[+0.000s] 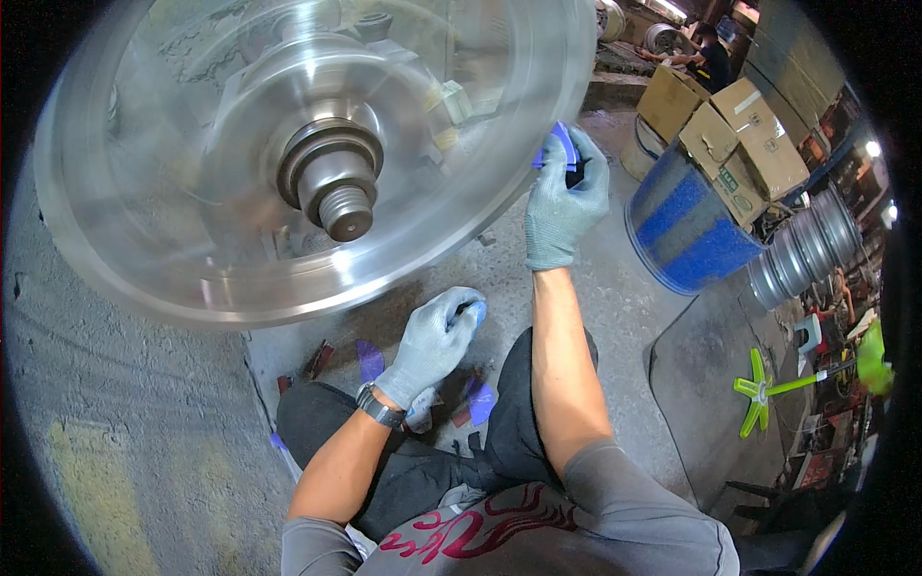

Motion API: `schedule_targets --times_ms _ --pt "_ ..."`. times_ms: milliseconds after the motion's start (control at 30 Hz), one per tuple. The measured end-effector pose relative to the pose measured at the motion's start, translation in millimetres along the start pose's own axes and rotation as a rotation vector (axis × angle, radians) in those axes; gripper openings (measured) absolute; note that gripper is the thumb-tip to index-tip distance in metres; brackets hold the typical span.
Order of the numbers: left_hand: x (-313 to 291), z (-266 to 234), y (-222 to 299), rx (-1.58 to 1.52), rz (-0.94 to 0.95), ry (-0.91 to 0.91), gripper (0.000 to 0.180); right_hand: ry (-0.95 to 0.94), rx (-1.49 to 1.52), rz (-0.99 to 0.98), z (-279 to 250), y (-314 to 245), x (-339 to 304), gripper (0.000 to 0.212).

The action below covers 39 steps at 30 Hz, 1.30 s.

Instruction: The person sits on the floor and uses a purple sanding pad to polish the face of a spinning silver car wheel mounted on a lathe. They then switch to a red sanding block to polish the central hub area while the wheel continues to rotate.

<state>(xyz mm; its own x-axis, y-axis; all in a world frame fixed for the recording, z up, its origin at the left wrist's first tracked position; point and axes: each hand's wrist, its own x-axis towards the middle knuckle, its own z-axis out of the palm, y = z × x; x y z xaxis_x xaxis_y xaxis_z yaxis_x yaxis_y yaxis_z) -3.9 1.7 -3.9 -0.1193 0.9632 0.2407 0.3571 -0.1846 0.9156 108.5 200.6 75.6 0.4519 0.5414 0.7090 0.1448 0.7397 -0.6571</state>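
Observation:
A silver wheel rim (pixel 230 317), blurred as if spinning, fills the upper left on a spindle with a threaded end (pixel 348 213). My right hand (pixel 567 206), in a grey glove, pinches a folded piece of purple sandpaper (pixel 570 146) at the rim's right edge; whether the sandpaper touches the metal is hard to tell. Below the rim, apart from it, is my gloved left hand (pixel 432 341) with its fingers curled closed. A small bit of blue shows at its fingertips, too small to name. Loose purple pieces (pixel 370 361) lie on the floor near my knees.
A blue drum (pixel 677 226) with cardboard boxes (pixel 744 144) on top stands to the right. Beyond it are stacked metal rims (pixel 812 245) and a green star-shaped stand base (pixel 756 392). Another person (pixel 709 60) works at the far upper right.

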Motion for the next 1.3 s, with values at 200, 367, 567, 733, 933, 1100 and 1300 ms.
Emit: schedule_targets --times_ms 200,367,567,733,933,1100,1300 --pt "0.1 0.4 3.0 -0.013 -0.026 -0.002 0.023 -0.034 -0.002 -0.018 0.4 -9.5 -4.2 0.021" --pt "0.5 0.4 1.3 0.038 -0.012 -0.026 0.026 -0.036 0.007 -0.042 5.1 -12.9 -8.4 0.019" --pt "-0.5 -1.0 -0.3 0.050 0.009 -0.041 0.026 -0.095 0.034 -0.010 8.6 -34.6 -19.3 0.016" --pt "0.6 2.6 0.8 0.001 0.000 0.005 0.022 -0.116 0.055 -0.030 15.2 -42.0 -28.5 0.016" --pt "1.2 0.6 2.0 0.028 0.015 0.001 0.022 -0.155 0.026 -0.104 21.2 -44.3 -40.2 0.021" --pt "1.6 -3.6 7.7 0.052 -0.005 -0.027 0.023 -0.197 -0.003 -0.126 23.2 -60.0 -47.2 0.024" --pt "1.5 0.5 -4.1 0.063 0.048 0.012 0.023 -0.233 -0.026 -0.141 22.3 -69.9 -50.7 0.024"
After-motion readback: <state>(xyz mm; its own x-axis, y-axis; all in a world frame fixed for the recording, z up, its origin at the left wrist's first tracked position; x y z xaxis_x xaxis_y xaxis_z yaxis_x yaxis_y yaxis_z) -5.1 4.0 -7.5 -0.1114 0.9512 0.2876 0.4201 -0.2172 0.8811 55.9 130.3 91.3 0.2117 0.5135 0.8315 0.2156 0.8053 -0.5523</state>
